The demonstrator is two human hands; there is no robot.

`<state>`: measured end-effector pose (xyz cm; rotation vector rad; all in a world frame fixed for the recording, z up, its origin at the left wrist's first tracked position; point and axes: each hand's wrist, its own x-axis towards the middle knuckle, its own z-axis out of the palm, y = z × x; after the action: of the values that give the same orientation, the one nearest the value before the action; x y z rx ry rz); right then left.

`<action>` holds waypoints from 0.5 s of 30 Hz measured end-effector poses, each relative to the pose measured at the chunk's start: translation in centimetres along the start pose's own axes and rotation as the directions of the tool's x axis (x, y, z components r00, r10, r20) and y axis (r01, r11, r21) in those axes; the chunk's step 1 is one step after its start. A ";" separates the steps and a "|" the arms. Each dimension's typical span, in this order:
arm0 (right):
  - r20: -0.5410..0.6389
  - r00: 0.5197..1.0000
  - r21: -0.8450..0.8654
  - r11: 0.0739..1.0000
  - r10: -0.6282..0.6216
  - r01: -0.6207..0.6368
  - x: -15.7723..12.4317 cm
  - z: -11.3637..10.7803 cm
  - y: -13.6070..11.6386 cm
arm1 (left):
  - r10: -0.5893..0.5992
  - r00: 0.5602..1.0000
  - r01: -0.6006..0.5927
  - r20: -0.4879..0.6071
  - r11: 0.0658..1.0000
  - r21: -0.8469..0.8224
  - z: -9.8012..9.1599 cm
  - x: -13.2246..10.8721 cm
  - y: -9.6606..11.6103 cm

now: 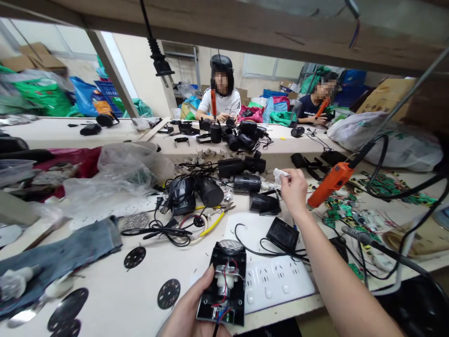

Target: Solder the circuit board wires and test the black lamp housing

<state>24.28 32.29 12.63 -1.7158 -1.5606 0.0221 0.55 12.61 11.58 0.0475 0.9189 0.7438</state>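
Note:
My left hand [196, 304] grips an open black plastic housing [238, 285] near the front edge of the bench. Inside it are a clear round lens [229, 246], a white motor-like part [224, 281] and red wires; a black cable leaves the bottom. My right hand [295, 191] reaches forward, fingertips pinched on a small white piece [280, 175] whose kind I cannot make out. Black cylindrical housings [247, 183] lie just left of that hand, and an orange electric screwdriver [331, 185] hangs on its right.
A white power strip [277, 283] lies right of the held housing. Yellow-handled pliers [213, 222], black perforated discs [169, 294] and tangled cables surround it. Green circuit boards [336, 210] cover the right side. Two people [220, 100] work across the bench beneath an overhead shelf [245, 35].

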 end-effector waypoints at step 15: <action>0.114 0.826 0.444 0.772 -0.552 0.455 -9.9 -5.0 -5.4 | 0.187 0.982 -0.186 0.002 0.977 0.107 0.8 0.7 -0.8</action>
<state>19.98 20.84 14.30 -0.9557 -1.9990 0.2657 1.88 12.65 11.36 0.2275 0.9705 0.8689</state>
